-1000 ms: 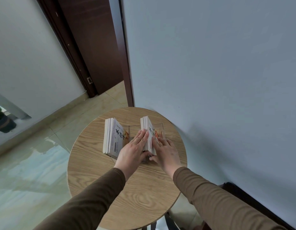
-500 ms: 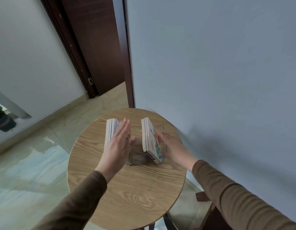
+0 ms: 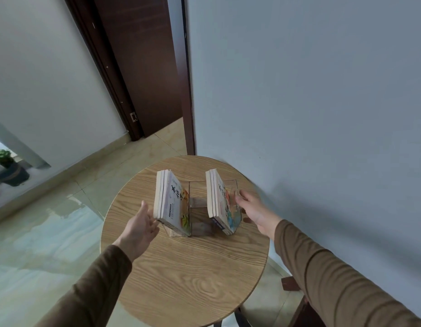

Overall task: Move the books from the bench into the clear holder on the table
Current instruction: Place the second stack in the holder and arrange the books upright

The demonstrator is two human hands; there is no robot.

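While both book stacks (image 3: 174, 201) stand in the clear holder (image 3: 202, 217), we steady them. Left hand (image 3: 139, 224) open; right hand (image 3: 253, 210) fingers loose, gripping nothing. Next: fetch remaining books, likely.

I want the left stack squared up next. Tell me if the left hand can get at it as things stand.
Probably yes. The left hand is open right beside the left stack of books, fingertips at its lower corner, with nothing between them. The clear holder walls that show lie on the stack's other side.

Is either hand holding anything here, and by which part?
Neither visibly grips. Left hand is open beside the left books; right hand's fingertips touch the right books' cover.
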